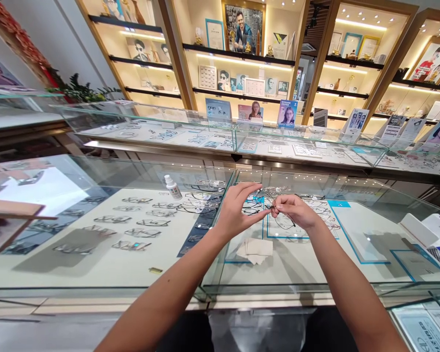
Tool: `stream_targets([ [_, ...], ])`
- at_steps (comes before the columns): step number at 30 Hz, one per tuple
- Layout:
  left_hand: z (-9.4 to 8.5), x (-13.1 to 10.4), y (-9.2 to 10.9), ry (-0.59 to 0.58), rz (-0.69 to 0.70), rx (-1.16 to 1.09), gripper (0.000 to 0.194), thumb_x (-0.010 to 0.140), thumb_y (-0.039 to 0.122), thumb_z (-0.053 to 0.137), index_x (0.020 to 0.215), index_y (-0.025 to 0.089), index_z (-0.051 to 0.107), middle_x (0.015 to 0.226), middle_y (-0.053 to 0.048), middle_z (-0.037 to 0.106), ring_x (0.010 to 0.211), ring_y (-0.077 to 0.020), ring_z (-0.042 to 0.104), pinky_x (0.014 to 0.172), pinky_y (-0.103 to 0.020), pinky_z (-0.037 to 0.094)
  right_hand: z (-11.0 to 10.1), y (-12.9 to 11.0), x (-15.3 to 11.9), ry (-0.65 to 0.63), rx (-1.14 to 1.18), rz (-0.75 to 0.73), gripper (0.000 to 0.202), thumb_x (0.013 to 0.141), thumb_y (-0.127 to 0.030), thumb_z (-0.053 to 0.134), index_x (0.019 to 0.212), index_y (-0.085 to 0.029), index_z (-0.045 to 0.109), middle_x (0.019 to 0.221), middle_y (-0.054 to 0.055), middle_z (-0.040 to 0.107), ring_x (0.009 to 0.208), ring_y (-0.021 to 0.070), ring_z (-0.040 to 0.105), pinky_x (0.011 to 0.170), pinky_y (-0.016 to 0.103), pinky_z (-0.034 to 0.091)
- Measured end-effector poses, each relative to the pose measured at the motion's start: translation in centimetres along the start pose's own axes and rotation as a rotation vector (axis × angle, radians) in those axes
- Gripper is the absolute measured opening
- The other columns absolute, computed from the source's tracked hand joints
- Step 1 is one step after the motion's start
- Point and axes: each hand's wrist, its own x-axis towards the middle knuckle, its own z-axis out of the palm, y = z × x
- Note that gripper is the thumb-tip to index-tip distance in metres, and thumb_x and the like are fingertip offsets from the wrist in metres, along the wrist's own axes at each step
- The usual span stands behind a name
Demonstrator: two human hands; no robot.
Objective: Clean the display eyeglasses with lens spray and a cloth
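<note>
A pair of thin-rimmed eyeglasses is pinched between the thumb and fingers of my right hand, above the glass display counter. My left hand is beside it on the left, its thumb and fingers spread in a wide C. The left thumb tip reaches the frame near the right fingertips; whether it presses on it I cannot tell. Below the hands lies a beige cleaning cloth, loosely folded. A small white bottle stands on the counter to the left of my left hand.
Rows of eyeglasses show inside the glass counter. At the right edge sits an open white box. Another glass showcase runs across behind, with lit shelves beyond it.
</note>
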Motion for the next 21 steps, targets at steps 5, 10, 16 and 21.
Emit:
stream_targets([
  [5, 0.0, 0.2, -0.5, 0.058, -0.002, 0.047, 0.049, 0.090, 0.052, 0.076, 0.127, 0.023, 0.064, 0.118, -0.011, 0.073, 0.110, -0.0267, 0.071, 0.095, -0.042, 0.057, 0.0, -0.2, 0.2, 0.110, -0.137, -0.114, 0.051, 0.084, -0.071, 0.072, 0.078, -0.020, 0.071, 0.080, 0.004, 0.070, 0.082, 0.0196, 0.066, 0.087, 0.037, 0.051],
  [10, -0.7, 1.8, -1.3, 0.354, 0.010, 0.103, 0.052, 0.083, 0.052, 0.083, 0.121, 0.021, 0.064, 0.107, -0.009, 0.073, 0.099, -0.0256, 0.071, 0.087, -0.042, 0.059, 0.4, -1.1, -0.3, 0.289, -0.385, -0.426, 0.052, 0.088, -0.072, 0.063, 0.109, -0.025, 0.069, 0.110, 0.007, 0.071, 0.109, 0.0253, 0.067, 0.106, 0.045, 0.049],
  [16, -2.8, 7.1, -0.4, 0.499, 0.023, 0.049, 0.052, 0.079, 0.053, 0.086, 0.114, 0.022, 0.063, 0.103, -0.007, 0.069, 0.095, -0.0231, 0.066, 0.079, -0.039, 0.055, 2.6, -5.3, -0.2, 0.466, -0.748, -0.729, 0.058, 0.086, -0.062, 0.071, 0.132, -0.030, 0.056, 0.108, 0.004, 0.063, 0.105, 0.0242, 0.062, 0.106, 0.050, 0.050],
  [21, -4.7, 11.6, 1.8, 0.490, 0.004, -0.023, 0.057, 0.074, 0.055, 0.090, 0.112, 0.026, 0.060, 0.103, -0.004, 0.061, 0.094, -0.0227, 0.065, 0.080, -0.039, 0.052, 3.7, -9.4, 0.9, 0.602, -0.895, -0.948, 0.053, 0.090, -0.062, 0.067, 0.132, -0.033, 0.056, 0.112, 0.004, 0.058, 0.090, 0.0200, 0.056, 0.085, 0.043, 0.055],
])
